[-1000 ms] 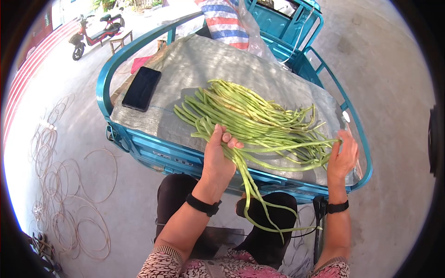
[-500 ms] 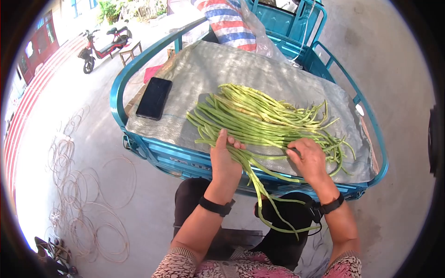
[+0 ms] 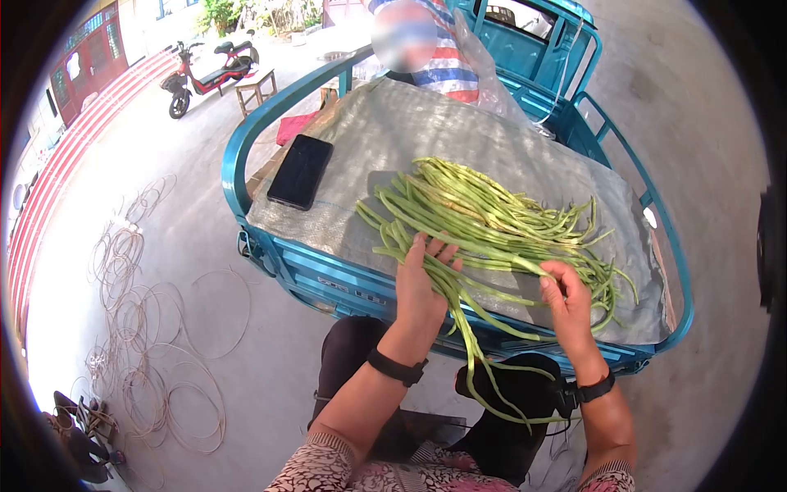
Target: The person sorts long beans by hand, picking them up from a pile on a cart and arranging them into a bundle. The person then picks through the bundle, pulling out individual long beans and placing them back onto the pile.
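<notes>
A pile of long green beans lies across a grey woven sheet on the cart bed. My left hand is closed around a small bunch of long beans, whose tails droop over the cart's edge toward my knees. Between the thumb and fingers of my right hand is the end of one long bean, slightly raised and stretching leftward along the front of the pile. The bean's far end runs in among the others near my left hand.
A black phone rests on the sheet at the left. Blue rails edge the cart, and a striped bag stands at its back. Loops of wire lie on the ground, with a red scooter and stool beyond.
My right hand has gripped the end of one bean and lifted it a little from the pile. My left hand keeps its bunch. The whole view has shifted slightly.
</notes>
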